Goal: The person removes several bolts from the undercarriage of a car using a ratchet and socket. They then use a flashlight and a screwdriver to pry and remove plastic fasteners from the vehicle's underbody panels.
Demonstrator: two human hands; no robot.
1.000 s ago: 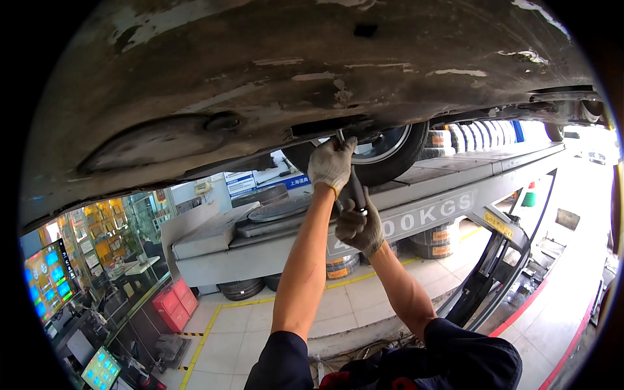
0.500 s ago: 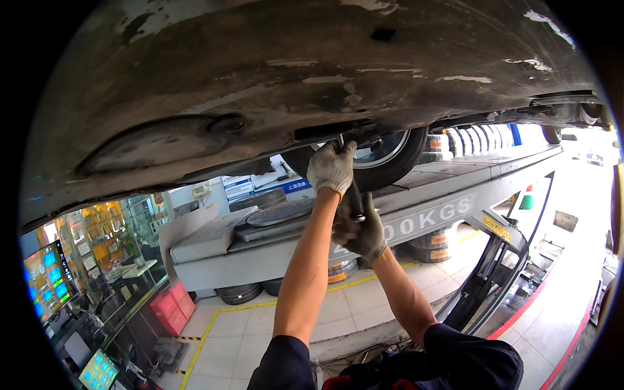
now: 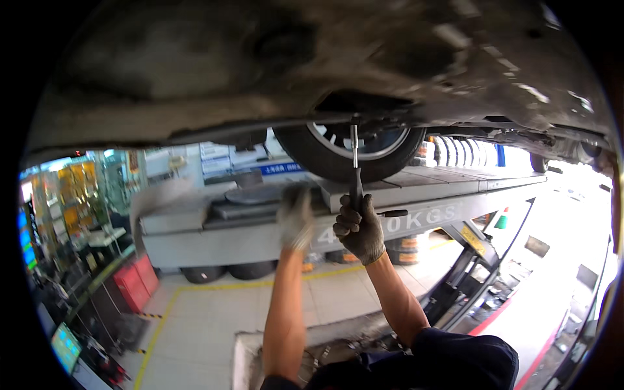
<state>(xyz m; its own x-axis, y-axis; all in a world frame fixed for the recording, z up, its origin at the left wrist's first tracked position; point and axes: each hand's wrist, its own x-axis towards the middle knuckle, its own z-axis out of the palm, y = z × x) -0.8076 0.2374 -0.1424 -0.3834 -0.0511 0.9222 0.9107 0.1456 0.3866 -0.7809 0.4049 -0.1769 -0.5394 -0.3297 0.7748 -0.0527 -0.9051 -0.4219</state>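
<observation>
My right hand point(image 3: 361, 231), in a soiled grey work glove, is closed around a socket driver point(image 3: 356, 185) with a black grip and a bright metal shaft. The tool stands upright, and its upper end reaches the car's underside point(image 3: 214, 84) beside a dark opening. A short dark bar point(image 3: 393, 213) sticks out to the right of this hand; whether it belongs to the tool I cannot tell. My left hand point(image 3: 296, 218), also gloved, is off to the left, away from the tool. Motion smears its fingers. Behind the shaft is a car wheel point(image 3: 331, 153).
Grey lift platform point(image 3: 227, 247) runs across behind my hands, with its slanted support point(image 3: 465, 260) at the right. Tyres point(image 3: 250, 270) lie beneath it. Red boxes point(image 3: 135, 283) and a lit screen point(image 3: 66, 348) are on the left. A green cone point(image 3: 502, 219) stands at the right.
My left hand has come off the tool's upper part and moved down and left. The right hand keeps its hold lower down. The view has shifted, baring the metal shaft.
</observation>
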